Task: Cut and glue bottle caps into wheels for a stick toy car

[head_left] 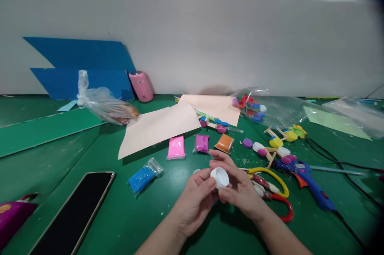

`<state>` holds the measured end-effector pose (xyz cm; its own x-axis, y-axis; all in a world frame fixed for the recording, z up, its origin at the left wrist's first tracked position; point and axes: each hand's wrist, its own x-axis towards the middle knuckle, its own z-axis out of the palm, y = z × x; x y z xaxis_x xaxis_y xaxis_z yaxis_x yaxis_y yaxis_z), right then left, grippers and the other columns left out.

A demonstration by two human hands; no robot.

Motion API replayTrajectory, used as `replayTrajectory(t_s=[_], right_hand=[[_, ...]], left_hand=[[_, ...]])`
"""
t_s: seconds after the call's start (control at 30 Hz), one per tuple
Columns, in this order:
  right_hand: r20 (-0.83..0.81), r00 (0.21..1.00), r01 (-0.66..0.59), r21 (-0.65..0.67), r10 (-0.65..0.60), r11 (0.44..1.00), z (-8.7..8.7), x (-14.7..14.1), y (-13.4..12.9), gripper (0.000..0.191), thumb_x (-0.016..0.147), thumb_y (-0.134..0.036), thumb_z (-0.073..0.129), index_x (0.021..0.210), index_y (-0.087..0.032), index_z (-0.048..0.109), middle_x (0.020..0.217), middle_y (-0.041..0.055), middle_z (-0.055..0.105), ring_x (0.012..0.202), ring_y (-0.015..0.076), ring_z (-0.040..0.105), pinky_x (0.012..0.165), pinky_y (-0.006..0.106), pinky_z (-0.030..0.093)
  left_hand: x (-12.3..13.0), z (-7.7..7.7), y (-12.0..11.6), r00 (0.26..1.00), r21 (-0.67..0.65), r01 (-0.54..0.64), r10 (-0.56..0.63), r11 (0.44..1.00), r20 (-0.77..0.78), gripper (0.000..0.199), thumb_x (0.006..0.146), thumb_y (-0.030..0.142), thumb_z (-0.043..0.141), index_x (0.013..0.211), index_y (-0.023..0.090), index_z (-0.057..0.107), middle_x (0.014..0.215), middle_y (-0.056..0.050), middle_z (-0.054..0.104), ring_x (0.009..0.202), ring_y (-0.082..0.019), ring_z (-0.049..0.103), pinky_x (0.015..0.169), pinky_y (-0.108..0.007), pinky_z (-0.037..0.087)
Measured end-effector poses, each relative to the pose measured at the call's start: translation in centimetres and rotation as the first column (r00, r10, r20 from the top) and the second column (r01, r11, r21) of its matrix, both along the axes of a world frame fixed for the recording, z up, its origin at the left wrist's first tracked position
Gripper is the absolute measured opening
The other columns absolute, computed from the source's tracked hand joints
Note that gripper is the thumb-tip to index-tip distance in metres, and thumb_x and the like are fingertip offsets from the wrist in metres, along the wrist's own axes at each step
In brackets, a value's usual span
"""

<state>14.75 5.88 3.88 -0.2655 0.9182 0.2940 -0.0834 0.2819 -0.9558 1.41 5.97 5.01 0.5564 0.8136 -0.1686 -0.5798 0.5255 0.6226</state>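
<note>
A white plastic cap [220, 177] is held between my two hands above the green table, its hollow side showing. My left hand [198, 199] pinches its left edge with thumb and fingers. My right hand [238, 185] grips its right and lower edge, with the fingers curled behind. Just beyond the hands lie a pink packet [176, 147], a magenta packet [202, 143] and an orange packet [224, 143]. A blue packet [145, 175] is to their left. Part of another white round thing [197, 171] shows behind my left hand.
Yellow-and-red-handled scissors [288, 207] and a blue glue gun [315, 187] with a cord lie right. Stick-and-cap pieces [271, 153] sit behind them. A black phone [75, 211] lies left. Farther back are paper sheets [159, 127], a plastic bag [105, 105] and a pink bottle [141, 87].
</note>
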Motion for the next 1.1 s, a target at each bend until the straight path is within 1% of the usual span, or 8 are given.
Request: replayTrajectory(t_s=[0.13, 0.23, 0.3, 0.37, 0.5, 0.77, 1.0, 1.1], right_hand=[[0.199, 0.954, 0.220, 0.034, -0.222, 0.975, 1.3, 1.8, -0.4, 0.045, 0.073, -0.039, 0.059, 0.115, -0.029, 0.048, 0.125, 0.0064, 0.039, 0.106, 0.0243, 0.045, 0.083, 0.036, 0.041], [0.395, 0.795, 0.484, 0.046, -0.461, 0.874, 1.5, 4.9, -1.7, 0.029, 0.080, -0.033, 0.052, 0.108, -0.026, 0.050, 0.107, 0.0058, 0.052, 0.090, 0.0202, 0.053, 0.075, 0.033, 0.044], [0.536, 0.686, 0.564, 0.038, -0.493, 0.825, 0.9, 7.2, -3.0, 0.024, 0.082, -0.031, 0.048, 0.105, -0.024, 0.051, 0.100, 0.0056, 0.055, 0.086, 0.0197, 0.055, 0.075, 0.033, 0.045], [0.650, 0.574, 0.570, 0.120, -0.498, 0.813, -0.1, 9.1, -4.5, 0.022, 0.081, -0.029, 0.048, 0.100, -0.022, 0.053, 0.100, 0.0062, 0.055, 0.088, 0.0206, 0.054, 0.077, 0.034, 0.044], [0.771, 0.482, 0.464, 0.179, -0.417, 0.868, -1.8, 10.6, -6.3, 0.024, 0.081, -0.025, 0.043, 0.102, -0.020, 0.052, 0.107, 0.0085, 0.050, 0.098, 0.0219, 0.050, 0.084, 0.036, 0.041], [0.939, 0.267, 0.328, 0.122, -0.216, 0.937, -1.0, 10.5, -5.4, 0.046, 0.066, -0.017, 0.047, 0.112, -0.015, 0.047, 0.110, 0.0106, 0.051, 0.100, 0.0247, 0.048, 0.084, 0.038, 0.040], [0.951, 0.221, 0.392, 0.116, -0.216, 0.913, -0.8, 10.2, -4.9, 0.043, 0.061, -0.017, 0.049, 0.103, -0.016, 0.052, 0.097, 0.0097, 0.058, 0.087, 0.0251, 0.054, 0.073, 0.036, 0.043], [0.932, 0.295, 0.431, 0.066, -0.209, 0.900, -0.4, 10.3, -5.2, 0.041, 0.062, -0.017, 0.049, 0.104, -0.018, 0.051, 0.097, 0.0076, 0.059, 0.083, 0.0231, 0.056, 0.072, 0.034, 0.044]], left_hand=[[-1.0, 0.2, 1.1, 0.988, 0.065, -0.117, 0.123, 0.991, -0.098, 0.023, 0.072, 0.031, 0.061, 0.082, 0.011, 0.063, 0.071, -0.006, 0.062, 0.058, -0.011, 0.051, 0.059, -0.022, 0.041], [-1.8, 0.2, 2.1, 0.958, 0.133, -0.230, 0.248, 0.964, -0.143, 0.022, 0.077, 0.032, 0.054, 0.080, 0.012, 0.062, 0.071, -0.006, 0.063, 0.058, -0.011, 0.052, 0.060, -0.022, 0.041], [-2.1, 0.3, 2.6, 0.935, 0.136, -0.274, 0.297, 0.952, -0.195, 0.018, 0.077, 0.029, 0.055, 0.080, 0.012, 0.061, 0.073, -0.006, 0.064, 0.059, -0.010, 0.053, 0.061, -0.023, 0.043], [-2.2, 0.3, 2.9, 0.916, 0.127, -0.294, 0.317, 0.947, -0.246, 0.015, 0.075, 0.024, 0.057, 0.084, 0.012, 0.060, 0.074, -0.006, 0.064, 0.060, -0.011, 0.055, 0.061, -0.024, 0.044], [-2.1, 0.2, 3.1, 0.872, 0.128, -0.348, 0.371, 0.929, -0.320, 0.015, 0.070, 0.018, 0.063, 0.084, 0.013, 0.058, 0.074, -0.003, 0.062, 0.059, -0.010, 0.056, 0.060, -0.024, 0.045], [-2.1, 0.9, 2.8, 0.830, 0.239, -0.367, 0.433, 0.899, -0.353, 0.016, 0.068, 0.017, 0.065, 0.083, 0.014, 0.060, 0.069, 0.002, 0.060, 0.057, -0.008, 0.056, 0.060, -0.022, 0.043], [-1.8, 1.1, 2.5, 0.819, 0.295, -0.334, 0.431, 0.895, -0.379, 0.016, 0.070, 0.023, 0.064, 0.083, 0.015, 0.062, 0.065, 0.002, 0.059, 0.057, -0.009, 0.054, 0.059, -0.023, 0.042], [-2.1, 0.3, 2.3, 0.810, 0.320, -0.296, 0.414, 0.900, -0.416, 0.014, 0.072, 0.024, 0.061, 0.083, 0.015, 0.062, 0.059, 0.002, 0.059, 0.059, -0.010, 0.054, 0.062, -0.023, 0.042]])
